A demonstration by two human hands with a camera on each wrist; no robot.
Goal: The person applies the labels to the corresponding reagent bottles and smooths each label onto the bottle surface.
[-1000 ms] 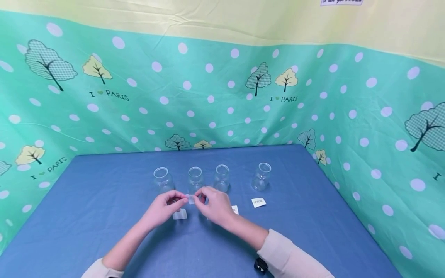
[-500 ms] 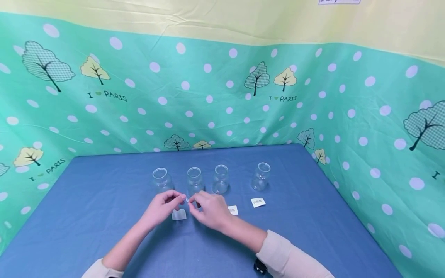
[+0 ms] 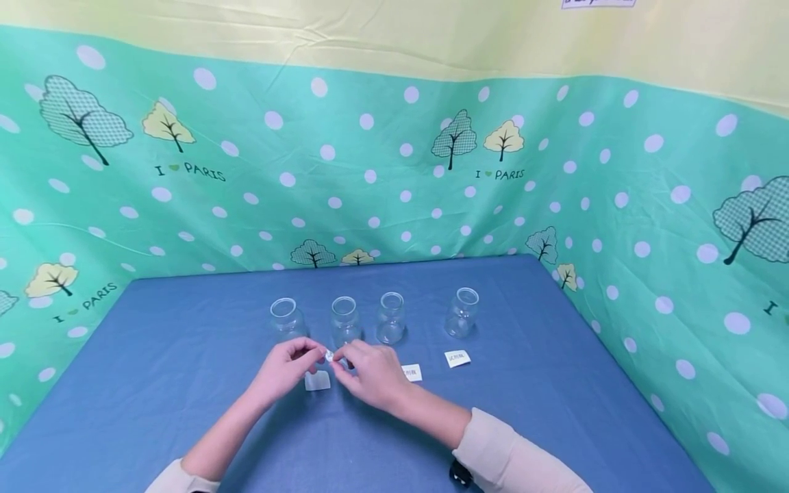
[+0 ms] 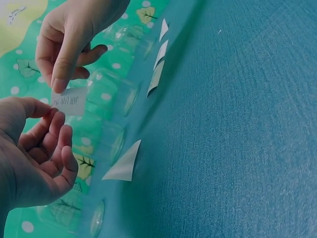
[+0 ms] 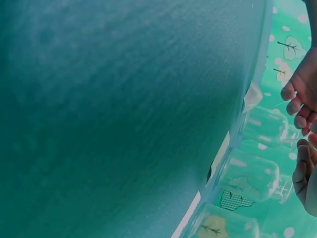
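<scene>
A small white paper label [image 4: 69,101] with handwritten characters is held up between both hands. In the left wrist view my left hand [image 4: 37,153] pinches its lower edge between thumb and forefinger, the other fingers loosely curled. From above, my right hand [image 4: 72,39] pinches the label's upper edge. The head view shows the left hand [image 3: 288,370] and right hand [image 3: 374,373] with fingertips almost together, the label a small patch between them. Right behind them stands a clear glass jar [image 3: 345,318]. The right wrist view catches only parts of both hands, with the label mostly hidden.
Several more glass jars stand in a row: a left jar [image 3: 286,318], a middle-right jar [image 3: 391,318] and a far-right jar [image 3: 462,315]. Labels lie in front: a left label [image 3: 317,381], a half-covered label [image 3: 413,372] and a right label [image 3: 457,359]. A patterned curtain [image 3: 370,157] rises behind the blue table.
The label has turned between the fingers and shows less of its face in the head view. My right hand has shifted slightly left, uncovering more of the label lying beside it.
</scene>
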